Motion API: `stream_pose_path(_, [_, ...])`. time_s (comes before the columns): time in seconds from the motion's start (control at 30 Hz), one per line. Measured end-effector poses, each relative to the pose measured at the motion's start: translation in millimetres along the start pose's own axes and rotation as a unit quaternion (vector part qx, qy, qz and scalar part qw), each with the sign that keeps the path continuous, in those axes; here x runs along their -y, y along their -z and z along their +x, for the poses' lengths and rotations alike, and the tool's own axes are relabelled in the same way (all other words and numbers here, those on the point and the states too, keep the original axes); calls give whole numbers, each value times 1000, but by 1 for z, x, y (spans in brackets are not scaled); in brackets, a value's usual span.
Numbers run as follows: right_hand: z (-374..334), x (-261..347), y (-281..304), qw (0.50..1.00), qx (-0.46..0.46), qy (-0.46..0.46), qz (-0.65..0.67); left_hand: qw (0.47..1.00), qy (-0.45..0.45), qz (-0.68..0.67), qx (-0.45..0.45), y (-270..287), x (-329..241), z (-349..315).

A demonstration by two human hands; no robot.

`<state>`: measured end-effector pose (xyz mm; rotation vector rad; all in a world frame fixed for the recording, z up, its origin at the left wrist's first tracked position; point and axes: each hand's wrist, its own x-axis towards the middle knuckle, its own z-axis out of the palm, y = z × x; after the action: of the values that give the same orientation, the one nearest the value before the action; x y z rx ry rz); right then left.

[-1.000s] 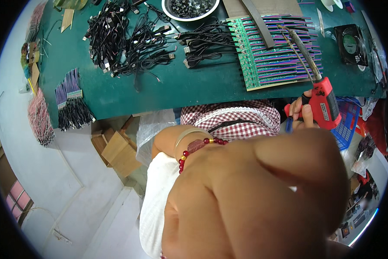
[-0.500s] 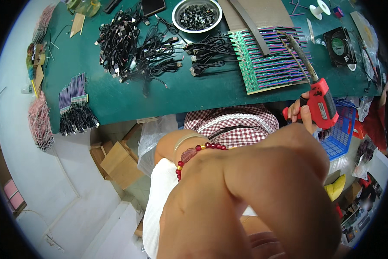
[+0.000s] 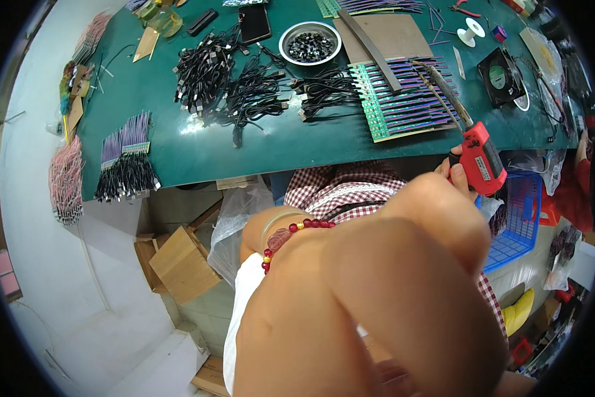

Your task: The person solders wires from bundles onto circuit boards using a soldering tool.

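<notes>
My left hand point(image 3: 291, 311) is raised very close to the lens, large and partly blurred. A red bead bracelet point(image 3: 314, 223) circles its wrist. Its fingertips run out of the picture, so what they touch is hidden. Beyond it, my right hand point(image 3: 457, 175) grips a red soldering gun point(image 3: 484, 162) at the table's near edge. The gun's long metal nozzle points away from me, over a sheet of green circuit boards point(image 3: 377, 119) with purple and black wires. A grey metal bar point(image 3: 375, 53) lies across these boards.
Bundles of black USB cables point(image 3: 208, 69) lie left of the boards. Behind stands a metal bowl point(image 3: 283, 47) of small parts. A square fan point(image 3: 501, 74) and a white spool point(image 3: 470, 33) are at right. Below the table are a blue basket point(image 3: 519, 218) and cardboard boxes point(image 3: 182, 264).
The view has shifted, so the table sits lower and more of its far side shows. The soldering gun has moved slightly left in the picture. My left hand stays close to the lens.
</notes>
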<state>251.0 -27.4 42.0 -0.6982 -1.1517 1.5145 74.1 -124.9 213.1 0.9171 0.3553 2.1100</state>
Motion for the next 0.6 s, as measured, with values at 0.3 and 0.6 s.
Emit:
stream_pose_path(0.3, [-4,11,-2,1000,9,9,17,988,-44,-57,135,-3,-8,-19])
stream_pose_path(0.6, [-5,12,16,999,42,21,14,952,-66,-123,273,15,-5,-7])
